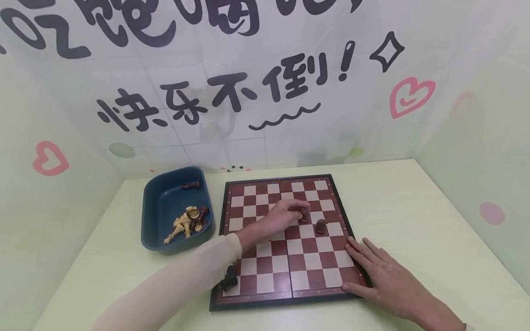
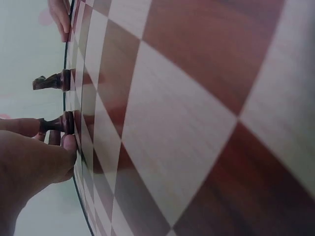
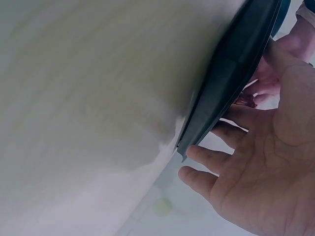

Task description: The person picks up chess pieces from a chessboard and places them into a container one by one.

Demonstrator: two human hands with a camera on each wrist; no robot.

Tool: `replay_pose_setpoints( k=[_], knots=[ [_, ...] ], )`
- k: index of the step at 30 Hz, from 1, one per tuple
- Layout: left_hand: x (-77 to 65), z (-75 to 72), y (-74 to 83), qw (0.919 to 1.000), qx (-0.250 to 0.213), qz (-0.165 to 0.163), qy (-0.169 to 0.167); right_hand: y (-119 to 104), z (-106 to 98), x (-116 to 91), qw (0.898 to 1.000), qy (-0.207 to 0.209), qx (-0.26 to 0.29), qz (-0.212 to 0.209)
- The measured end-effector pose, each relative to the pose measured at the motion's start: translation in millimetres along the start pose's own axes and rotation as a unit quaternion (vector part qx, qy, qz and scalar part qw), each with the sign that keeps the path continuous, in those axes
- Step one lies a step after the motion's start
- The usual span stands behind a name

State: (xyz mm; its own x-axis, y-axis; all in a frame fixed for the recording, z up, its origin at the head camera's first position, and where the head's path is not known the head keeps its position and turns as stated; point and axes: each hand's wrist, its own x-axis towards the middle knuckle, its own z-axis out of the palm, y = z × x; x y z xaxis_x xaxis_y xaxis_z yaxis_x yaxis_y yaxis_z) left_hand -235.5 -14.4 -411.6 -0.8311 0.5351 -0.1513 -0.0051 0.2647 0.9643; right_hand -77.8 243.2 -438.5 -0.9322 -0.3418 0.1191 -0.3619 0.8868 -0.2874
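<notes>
My left hand [image 1: 283, 217] reaches over the chessboard [image 1: 271, 292] and pinches a dark brown chess piece [image 1: 304, 216] standing upright on a square right of the fold. In the left wrist view, fingers hold the upper part of that piece [image 2: 58, 124], with the thumb close to its base; its top is hidden. Beside it stands a dark brown knight [image 1: 320, 226], with its horse head plain in the left wrist view. My right hand [image 1: 383, 278] rests along the board's right edge, fingers spread and nearly straight.
A blue bin [image 1: 155, 230] stands left of the board, holding several cream pieces [image 1: 184, 223] and a few dark ones. A dark piece [image 1: 191, 185] lies near the bin's back. The pale table [image 1: 414, 207] meets a white wall with writing [image 1: 232, 89].
</notes>
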Motion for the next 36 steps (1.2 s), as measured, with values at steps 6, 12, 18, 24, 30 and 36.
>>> replay_pose_setpoints(
  k=[6,12,18,24,30,36],
  knots=[
    [2.6,6.0,-2.7,0.9992,0.037,0.010,0.011,0,0,0,1.000,-0.001,0.000,-0.001],
    [3.6,11.3,-5.3,0.9982,0.052,0.014,0.026,0,0,0,1.000,0.001,0.001,0.002],
    [3.1,13.5,-7.3,0.9988,0.037,0.020,0.026,0,1,0,1.000,0.001,0.001,0.001],
    [3.7,12.7,-8.4,0.9991,0.029,0.008,0.030,0,1,0,1.000,0.003,0.003,0.000],
    [4.7,7.8,-5.8,0.9994,0.020,0.015,0.024,0,1,0,1.000,0.008,0.005,-0.004],
    [2.4,3.2,-6.3,0.9988,0.026,0.034,0.022,0,1,-1,1.000,0.006,0.004,-0.002]
  ],
)
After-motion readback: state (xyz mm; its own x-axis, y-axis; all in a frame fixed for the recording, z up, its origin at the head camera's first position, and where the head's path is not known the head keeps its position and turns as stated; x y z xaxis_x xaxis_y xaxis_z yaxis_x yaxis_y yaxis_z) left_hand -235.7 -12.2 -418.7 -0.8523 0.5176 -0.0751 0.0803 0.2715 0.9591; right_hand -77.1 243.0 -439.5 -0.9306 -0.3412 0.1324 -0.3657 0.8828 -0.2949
